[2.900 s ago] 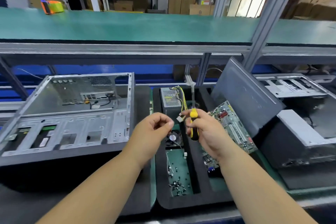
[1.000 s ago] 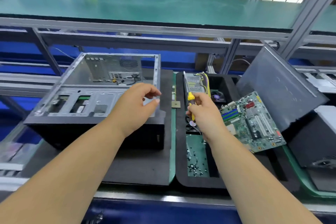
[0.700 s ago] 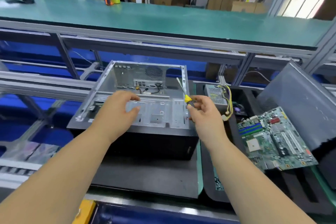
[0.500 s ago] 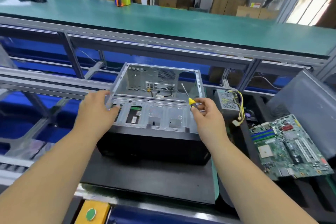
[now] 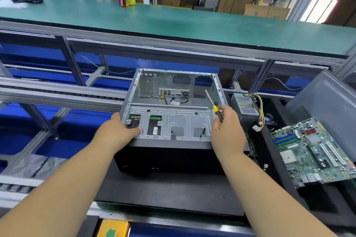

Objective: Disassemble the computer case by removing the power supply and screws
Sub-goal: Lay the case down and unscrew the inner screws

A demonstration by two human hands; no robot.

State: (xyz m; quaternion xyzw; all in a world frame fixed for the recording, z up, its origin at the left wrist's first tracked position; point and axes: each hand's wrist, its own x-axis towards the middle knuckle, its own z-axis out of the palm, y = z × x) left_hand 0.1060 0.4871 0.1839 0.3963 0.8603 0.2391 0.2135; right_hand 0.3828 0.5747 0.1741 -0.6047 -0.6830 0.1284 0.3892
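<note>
The motherboard (image 5: pixel 316 152) runs off the right edge.

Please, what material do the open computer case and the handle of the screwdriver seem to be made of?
The computer case looks like thin bare sheet metal, probably steel: pale grey with a dull sheen, stamped slots and punched vent holes. Its front looks black and matt, perhaps plastic. The screwdriver, held in the right hand, has a yellow and black handle that looks like smooth plastic, and a slim, shiny metal shaft.

— Where is the single head view looking from?
— It is looking forward and down from above the workbench, close over the open computer case (image 5: pixel 173 113), taking in both forearms and the green shelf (image 5: pixel 173 23) beyond.
</note>
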